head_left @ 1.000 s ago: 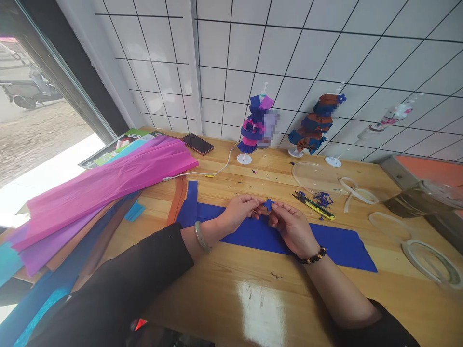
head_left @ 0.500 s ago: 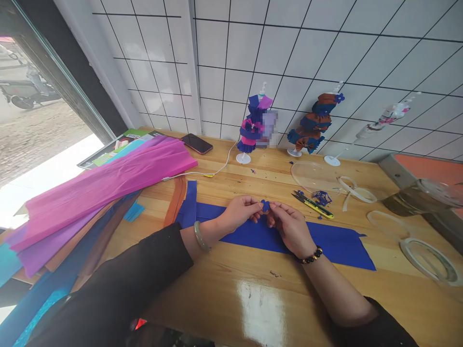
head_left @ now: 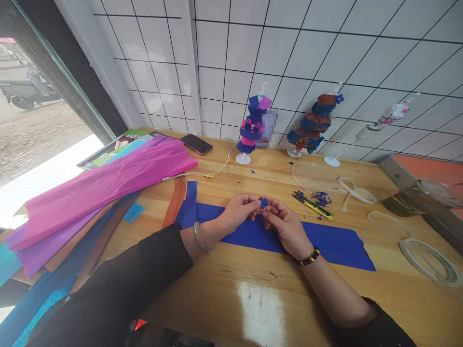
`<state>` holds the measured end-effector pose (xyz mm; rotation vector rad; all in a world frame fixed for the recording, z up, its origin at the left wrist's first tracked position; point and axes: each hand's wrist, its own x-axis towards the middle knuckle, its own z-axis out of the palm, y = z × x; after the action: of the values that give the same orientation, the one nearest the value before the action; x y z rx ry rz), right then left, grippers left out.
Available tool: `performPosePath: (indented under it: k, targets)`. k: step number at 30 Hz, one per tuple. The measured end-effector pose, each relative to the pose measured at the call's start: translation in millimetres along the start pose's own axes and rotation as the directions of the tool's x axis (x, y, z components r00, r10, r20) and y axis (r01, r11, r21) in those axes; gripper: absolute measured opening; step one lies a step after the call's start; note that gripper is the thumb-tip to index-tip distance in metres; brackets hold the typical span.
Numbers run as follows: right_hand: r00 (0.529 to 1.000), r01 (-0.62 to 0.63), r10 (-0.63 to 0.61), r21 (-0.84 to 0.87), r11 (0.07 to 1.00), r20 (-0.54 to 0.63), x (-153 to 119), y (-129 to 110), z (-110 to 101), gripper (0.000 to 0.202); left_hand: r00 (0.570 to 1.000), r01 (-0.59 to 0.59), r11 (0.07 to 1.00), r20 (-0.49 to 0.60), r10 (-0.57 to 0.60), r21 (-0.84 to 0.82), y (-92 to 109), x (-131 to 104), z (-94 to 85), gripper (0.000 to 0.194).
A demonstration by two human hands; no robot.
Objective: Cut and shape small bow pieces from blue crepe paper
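A small blue flower-shaped piece is pinched between my two hands above the table. My left hand grips its left side with thumb and fingers. On the other side, my right hand has its fingertips closed at the piece's right and lower edge. Beneath both hands a long blue paper strip lies flat, partly covered by them. A narrower blue strip crosses its left end, beside brown strips. Right of my hands are a yellow-black cutter and blue scraps.
Pink paper tops a pile of coloured sheets at left. A phone and white cable lie behind. Three small stands, two with paper dresses, line the wall. Tape rolls and a jar are at right.
The small blue piece has shifted slightly left and up. My right hand has moved a little left with its fingers repositioned, while my left hand stays nearly still.
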<state>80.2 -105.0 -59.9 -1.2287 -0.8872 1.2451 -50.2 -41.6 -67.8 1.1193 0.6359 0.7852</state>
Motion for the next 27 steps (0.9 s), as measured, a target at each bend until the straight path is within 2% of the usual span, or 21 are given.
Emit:
performPosePath:
  k: [4, 10, 15, 19, 23, 27]
  targets:
    - [1.0, 0.018, -0.018, -0.025, 1.0, 0.0, -1.6, -4.5, 2.3, 0.042, 1.0, -0.007, 1.0, 0.004, 0.007, -0.016, -0.3, 0.1, -0.1, 0.026]
    - [0.996, 0.058, -0.058, 0.009, 0.998, -0.062, 0.0, -4.8, 1.2, 0.042, 0.999, -0.018, 0.995, 0.029, 0.016, 0.101, -1.2, -0.6, 0.3, 0.027]
    - [0.997, 0.065, -0.065, -0.012, 0.998, -0.042, 1.3, -7.0, -4.6, 0.043, 0.998, 0.009, 0.995, 0.066, -0.015, 0.103, -1.7, -0.2, -0.5, 0.025]
    - [0.994, 0.106, -0.107, -0.113, 0.988, 0.003, 1.2, -11.2, -7.2, 0.047, 0.994, 0.054, 0.995, 0.087, -0.061, 0.081, 0.4, -0.2, -1.0, 0.028]
    - [0.988, 0.154, -0.145, -0.246, 0.957, 0.052, 1.1, -11.9, -8.1, 0.049, 0.989, -0.02, 0.984, 0.146, -0.006, 0.177, 2.0, -1.1, -0.9, 0.027]
    - [0.978, 0.207, -0.191, -0.35, 0.914, 0.079, 1.4, -11.6, -12.1, 0.05, 0.993, -0.075, 0.954, 0.109, 0.045, 0.289, -0.8, -1.7, -0.1, 0.017]
